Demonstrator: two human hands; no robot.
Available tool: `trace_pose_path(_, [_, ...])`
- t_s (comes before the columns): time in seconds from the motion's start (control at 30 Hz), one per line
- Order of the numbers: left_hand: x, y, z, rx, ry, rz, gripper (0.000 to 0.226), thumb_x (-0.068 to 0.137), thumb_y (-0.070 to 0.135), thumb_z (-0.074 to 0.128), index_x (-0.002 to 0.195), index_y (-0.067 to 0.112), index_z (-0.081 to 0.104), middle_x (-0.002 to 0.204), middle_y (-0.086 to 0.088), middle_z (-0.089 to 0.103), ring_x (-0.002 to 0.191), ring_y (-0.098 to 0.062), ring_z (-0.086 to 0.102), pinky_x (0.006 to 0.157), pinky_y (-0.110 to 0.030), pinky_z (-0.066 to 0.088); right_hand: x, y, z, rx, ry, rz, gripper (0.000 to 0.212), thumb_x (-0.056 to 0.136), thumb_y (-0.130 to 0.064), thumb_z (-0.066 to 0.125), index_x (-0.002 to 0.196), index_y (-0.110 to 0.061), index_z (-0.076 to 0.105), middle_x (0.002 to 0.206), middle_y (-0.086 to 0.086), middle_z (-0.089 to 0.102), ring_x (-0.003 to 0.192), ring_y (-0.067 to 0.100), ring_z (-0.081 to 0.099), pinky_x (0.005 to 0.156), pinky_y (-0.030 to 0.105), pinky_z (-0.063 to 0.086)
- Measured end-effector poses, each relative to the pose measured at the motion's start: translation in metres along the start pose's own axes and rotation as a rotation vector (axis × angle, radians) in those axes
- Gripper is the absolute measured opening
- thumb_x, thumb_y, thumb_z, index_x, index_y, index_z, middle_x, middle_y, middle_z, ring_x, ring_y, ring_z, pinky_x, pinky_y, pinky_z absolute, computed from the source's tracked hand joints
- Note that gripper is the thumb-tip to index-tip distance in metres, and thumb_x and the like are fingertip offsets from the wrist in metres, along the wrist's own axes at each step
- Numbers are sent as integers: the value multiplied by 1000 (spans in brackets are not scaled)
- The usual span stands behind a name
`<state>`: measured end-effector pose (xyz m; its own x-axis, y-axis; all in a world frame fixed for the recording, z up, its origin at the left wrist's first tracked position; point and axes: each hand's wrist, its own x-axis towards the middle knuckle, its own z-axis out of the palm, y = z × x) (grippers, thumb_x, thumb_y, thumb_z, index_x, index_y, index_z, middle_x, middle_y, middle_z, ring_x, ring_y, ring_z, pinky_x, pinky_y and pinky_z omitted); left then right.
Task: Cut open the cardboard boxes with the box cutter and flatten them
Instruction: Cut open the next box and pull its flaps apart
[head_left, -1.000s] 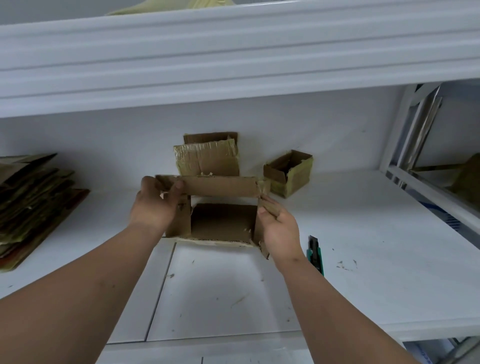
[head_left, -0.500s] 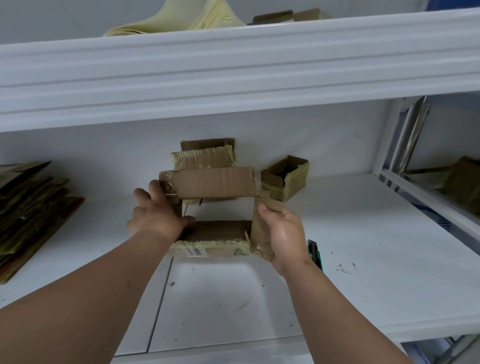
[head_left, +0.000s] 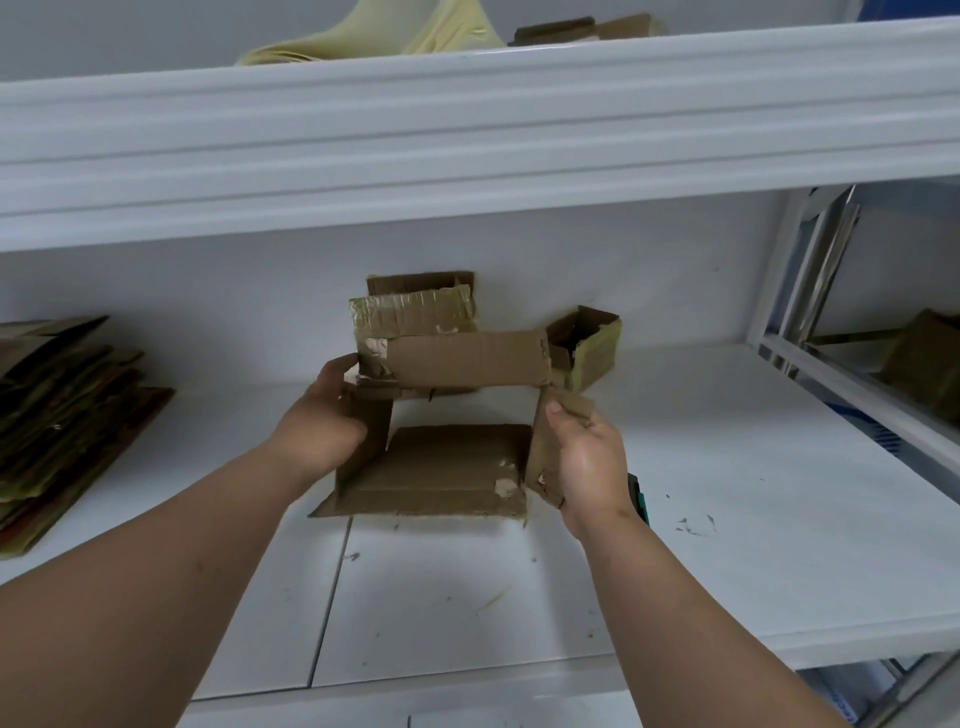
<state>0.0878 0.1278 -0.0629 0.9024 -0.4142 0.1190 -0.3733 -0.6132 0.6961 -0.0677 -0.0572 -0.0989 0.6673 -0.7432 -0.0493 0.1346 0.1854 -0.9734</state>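
Observation:
A brown cardboard box (head_left: 457, 467), cut open at both ends, stands as an open sleeve on the white shelf (head_left: 727, 519). My left hand (head_left: 324, 415) grips its left wall near the top corner. My right hand (head_left: 589, 462) holds the right wall, thumb on a torn flap. The box cutter (head_left: 638, 496), dark with a green body, lies on the shelf just right of my right hand, mostly hidden behind it. A small open box (head_left: 589, 348) with yellowish tape sits behind to the right. Another taped box (head_left: 415, 309) stands against the back wall.
A stack of flattened cardboard (head_left: 62, 415) lies at the shelf's left end. An upper shelf (head_left: 467, 130) overhangs close above. A metal shelf frame (head_left: 810, 291) and more cardboard (head_left: 924, 364) are at right. Small scraps (head_left: 693, 525) litter the shelf.
The box has been turned and pushed down onto the shelf, its near flap now lying flat toward me. My left hand shifted from the front wall to the left wall.

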Motion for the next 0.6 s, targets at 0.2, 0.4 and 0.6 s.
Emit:
trace_pose_path(0.2, [-7,-30,-19,-387,-36,-245,70,90,-9,50,138,42,48,121,-4,63,103,-28,63,95,-47,53,-5,11,4,-164,-120,-93,38,104,-19,47,140,-31,53,136,-12,53,118,5,44,102,20,38])
trace_pose_path(0.4, [-27,-51,-30,-308,-168,-225,63,91,-9,54,130,41,53,115,-5,65,99,-23,66,76,-36,58,-14,24,1,-313,-203,-100,44,103,-3,42,137,-25,57,136,-8,53,116,14,51,76,6,48])
trace_pose_path(0.6, [-35,-73,-42,-257,-167,-391,58,91,-11,46,114,38,67,114,-8,62,98,-26,63,73,-39,59,-21,47,9,-558,-334,-233,48,102,-3,42,135,-35,57,149,-14,42,141,10,37,119,30,29])
